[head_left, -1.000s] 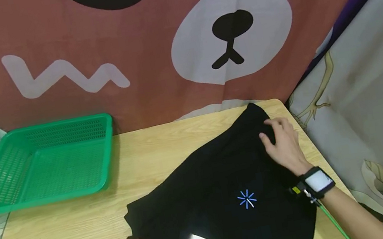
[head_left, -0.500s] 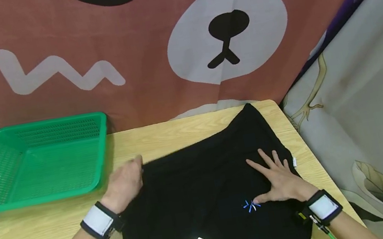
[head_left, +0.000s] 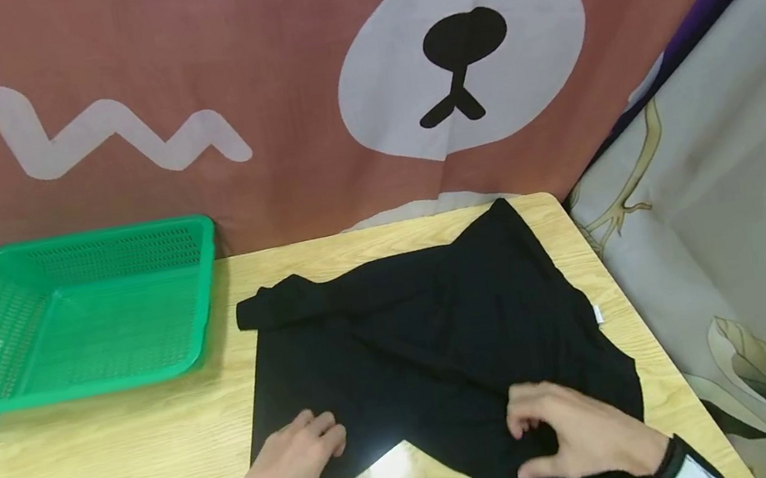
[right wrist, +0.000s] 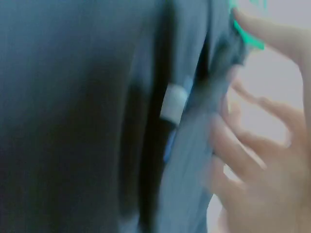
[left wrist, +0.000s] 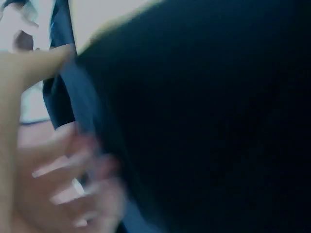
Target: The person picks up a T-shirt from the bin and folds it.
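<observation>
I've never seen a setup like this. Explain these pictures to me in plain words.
There is no machine here: these are a person's own bare hands. The wide picture comes from a camera on the person's head, looking forward and down. The two blurry close-ups come from cameras worn on the wrists, one for each hand.

A black garment lies spread on a wooden table. At the table's far left corner is a green basket, and a printed cloth hangs behind.

The left hand and right hand are over the garment's lower part. In the head view, each thumb stands apart from its loosely bent fingers, so neither hand plainly holds anything.
</observation>
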Demonstrator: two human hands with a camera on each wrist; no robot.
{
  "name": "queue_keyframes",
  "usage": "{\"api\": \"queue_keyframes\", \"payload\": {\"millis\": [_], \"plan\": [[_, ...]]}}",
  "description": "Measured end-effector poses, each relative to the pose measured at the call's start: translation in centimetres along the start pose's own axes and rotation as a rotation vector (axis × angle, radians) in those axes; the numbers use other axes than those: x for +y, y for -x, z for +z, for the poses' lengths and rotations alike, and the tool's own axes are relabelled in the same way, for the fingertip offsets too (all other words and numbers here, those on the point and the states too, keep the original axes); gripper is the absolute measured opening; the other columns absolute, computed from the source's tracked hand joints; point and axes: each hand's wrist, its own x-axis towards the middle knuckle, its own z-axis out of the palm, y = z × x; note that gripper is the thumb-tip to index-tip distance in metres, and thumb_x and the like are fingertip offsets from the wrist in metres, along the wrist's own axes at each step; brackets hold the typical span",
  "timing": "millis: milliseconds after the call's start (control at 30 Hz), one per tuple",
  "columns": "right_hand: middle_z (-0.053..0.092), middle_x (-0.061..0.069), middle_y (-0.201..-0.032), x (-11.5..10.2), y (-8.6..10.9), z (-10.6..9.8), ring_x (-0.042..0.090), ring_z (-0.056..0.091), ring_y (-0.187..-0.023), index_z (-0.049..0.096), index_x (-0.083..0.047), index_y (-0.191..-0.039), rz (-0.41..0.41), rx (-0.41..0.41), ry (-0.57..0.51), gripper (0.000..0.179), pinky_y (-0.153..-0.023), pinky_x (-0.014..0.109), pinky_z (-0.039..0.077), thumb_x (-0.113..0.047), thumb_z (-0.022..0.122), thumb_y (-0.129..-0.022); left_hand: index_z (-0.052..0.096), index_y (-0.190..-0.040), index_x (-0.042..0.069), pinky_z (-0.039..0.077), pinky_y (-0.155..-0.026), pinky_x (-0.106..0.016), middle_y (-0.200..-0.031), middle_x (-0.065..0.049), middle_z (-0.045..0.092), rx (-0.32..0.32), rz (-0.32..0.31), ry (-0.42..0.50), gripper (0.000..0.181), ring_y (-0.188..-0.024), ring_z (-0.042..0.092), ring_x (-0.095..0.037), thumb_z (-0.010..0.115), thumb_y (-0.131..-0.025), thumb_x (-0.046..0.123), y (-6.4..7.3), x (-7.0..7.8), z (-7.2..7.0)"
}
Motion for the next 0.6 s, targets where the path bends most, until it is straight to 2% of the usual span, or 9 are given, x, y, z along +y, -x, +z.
{"api": "queue_keyframes", "payload": {"millis": [67,133,233,333,400,467,500,567,600], "plan": [[0.053,-0.016,-0.095,-1.2,0.0,0.7,-0.001,0.050,-0.090,0.069,-0.033,-0.095,-0.013,-0.158,-0.073,0.035,-0.080,0.021,0.046,-0.036,0.098,-0.076,0.061,-0.085,0.021,0.040,-0.056,-0.025,-0.080,0.011,0.054,-0.016,0.001,0.001,0.023,-0.070,0.043,-0.006,0.084,-0.083,0.024,0.4,0.3,0.0],[0.048,-0.016,-0.094,-1.7,-0.2,1.1,-0.001,0.045,-0.089,0.071,-0.034,-0.091,0.000,-0.241,-0.070,0.032,-0.078,0.021,0.044,-0.024,0.097,-0.076,0.061,-0.082,0.018,0.038,-0.053,-0.024,-0.076,0.010,0.052,0.009,0.002,-0.007,0.021,-0.065,0.041,-0.005,0.079,-0.079,0.009,0.4,0.1,-0.4],[0.044,-0.016,-0.091,-1.5,-0.3,1.1,0.000,0.039,-0.085,0.070,-0.033,-0.082,-0.004,-0.231,-0.009,0.034,-0.073,0.022,0.041,-0.007,0.089,-0.075,0.059,-0.082,0.016,0.038,-0.051,-0.025,-0.073,0.010,0.051,0.044,-0.010,-0.023,0.024,-0.061,0.043,-0.004,0.073,-0.075,-0.002,0.2,-0.5,-1.2],[0.049,-0.016,-0.088,-0.6,-0.1,0.4,0.002,0.042,-0.077,0.065,-0.029,-0.079,-0.046,-0.170,-0.084,0.037,-0.067,0.021,0.041,0.006,0.078,-0.073,0.057,-0.085,0.015,0.042,-0.051,-0.027,-0.074,0.008,0.053,0.083,-0.040,-0.041,0.028,-0.061,0.051,-0.006,0.072,-0.073,-0.006,0.2,-1.3,-2.0],[0.050,-0.010,-0.079,0.1,0.2,-0.3,0.004,0.044,-0.071,0.059,-0.026,-0.078,-0.062,-0.108,-0.170,0.039,-0.063,0.022,0.043,0.010,0.071,-0.070,0.057,-0.089,0.013,0.045,-0.052,-0.029,-0.075,0.006,0.056,0.088,-0.066,-0.042,0.028,-0.063,0.057,-0.008,0.072,-0.077,-0.008,0.4,-1.6,-2.6],[0.046,-0.003,-0.071,1.1,0.7,-1.0,0.006,0.042,-0.064,0.053,-0.020,-0.077,-0.076,-0.046,-0.281,0.039,-0.057,0.025,0.040,0.016,0.064,-0.067,0.058,-0.094,0.011,0.048,-0.052,-0.030,-0.077,0.002,0.062,0.055,-0.099,-0.011,0.025,-0.065,0.062,-0.011,0.070,-0.083,-0.008,0.7,-1.8,-3.1],[0.042,0.001,-0.068,1.6,0.9,-1.4,0.005,0.040,-0.063,0.050,-0.019,-0.077,-0.072,-0.035,-0.340,0.040,-0.055,0.026,0.038,0.018,0.062,-0.066,0.059,-0.098,0.010,0.050,-0.053,-0.031,-0.081,-0.001,0.067,0.013,-0.119,0.026,0.023,-0.068,0.066,-0.013,0.069,-0.087,-0.008,0.9,-1.8,-3.3],[0.035,0.007,-0.066,2.5,1.5,-2.1,0.002,0.036,-0.063,0.046,-0.014,-0.076,-0.058,-0.067,-0.456,0.038,-0.052,0.026,0.031,0.021,0.059,-0.068,0.061,-0.105,0.009,0.057,-0.060,-0.035,-0.093,-0.006,0.074,-0.088,-0.135,0.124,0.020,-0.078,0.073,-0.017,0.067,-0.092,-0.005,1.6,-1.7,-3.6],[0.035,0.008,-0.066,2.8,1.7,-2.4,-0.001,0.035,-0.064,0.047,-0.012,-0.075,-0.056,-0.111,-0.506,0.036,-0.052,0.024,0.029,0.022,0.058,-0.070,0.062,-0.108,0.011,0.059,-0.065,-0.036,-0.099,-0.006,0.076,-0.151,-0.138,0.183,0.019,-0.083,0.074,-0.017,0.066,-0.094,-0.002,1.9,-1.7,-3.7]]}}
